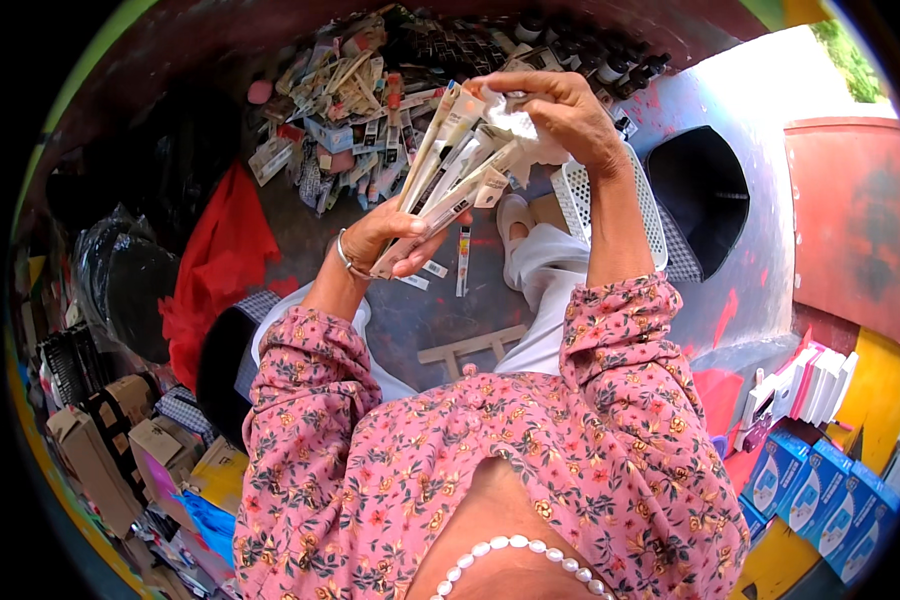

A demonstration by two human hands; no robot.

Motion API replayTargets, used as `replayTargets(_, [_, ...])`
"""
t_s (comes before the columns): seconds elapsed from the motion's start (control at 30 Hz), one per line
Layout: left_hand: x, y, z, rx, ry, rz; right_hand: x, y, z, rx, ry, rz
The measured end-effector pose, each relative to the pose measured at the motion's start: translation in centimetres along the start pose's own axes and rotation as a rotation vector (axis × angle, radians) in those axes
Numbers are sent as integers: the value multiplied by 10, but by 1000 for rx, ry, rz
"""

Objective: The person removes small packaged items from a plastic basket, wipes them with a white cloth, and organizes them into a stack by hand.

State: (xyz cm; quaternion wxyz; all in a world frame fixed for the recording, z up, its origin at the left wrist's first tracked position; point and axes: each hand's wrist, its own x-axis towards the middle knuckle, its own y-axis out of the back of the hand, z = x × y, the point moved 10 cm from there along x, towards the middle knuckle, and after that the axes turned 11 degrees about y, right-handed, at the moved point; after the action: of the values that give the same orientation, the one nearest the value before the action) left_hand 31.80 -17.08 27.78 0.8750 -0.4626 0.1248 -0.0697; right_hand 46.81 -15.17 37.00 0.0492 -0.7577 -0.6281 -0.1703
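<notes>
My left hand [400,238] is closed around the lower ends of a fanned bunch of slim, pale packets [448,178], which look like long, narrow card-backed packs. They point up and away from me. At their upper ends, my right hand [573,118] is bent over with a white crumpled cloth or tissue [518,122] under its fingers. Its fingertips come close to the packet tops, but I cannot tell whether they also grip one. Below the bunch, a slim packet [463,262] with a yellow-orange part lies on the floor.
A large heap of mixed small packages [345,125] covers the floor ahead. Dark bottles [615,68] stand at the far right. By my right forearm is a white perforated basket [642,200], beside a black tub [705,200]. Red cloth [215,270] and cardboard boxes [95,460] lie left; blue boxes [820,495] right.
</notes>
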Motion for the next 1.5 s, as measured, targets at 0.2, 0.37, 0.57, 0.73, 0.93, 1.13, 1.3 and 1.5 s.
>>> replayTargets(0.2, [1, 6, -4, 30, 13, 97, 3, 7, 8, -284, 33, 66])
replayTargets(0.37, [-3, 19, 10, -176, -100, 74, -30, 102, 2, -164, 41, 855])
replayTargets(0.57, [-4, 33, 18, -295, -186, 118, -17, 1, -47, -628, 265, 601])
replayTargets(0.73, [4, 18, 8, -323, -104, -21, -4, -63, -39, -1100, 393, 225])
replayTargets(0.93, [-7, 15, 20, -448, -204, -76, -20, 51, -32, -1024, 165, 677])
replayTargets(1.13, [-9, 18, 29, -457, -251, -103, -10, -21, -1, -651, -74, 219])
replayTargets(1.3, [-10, 5, 16, -339, -143, -28, -9, -45, 24, -203, -318, 138])
replayTargets(1.5, [-12, -5, 13, -190, -70, -54, -21, -58, 44, 400, -468, 248])
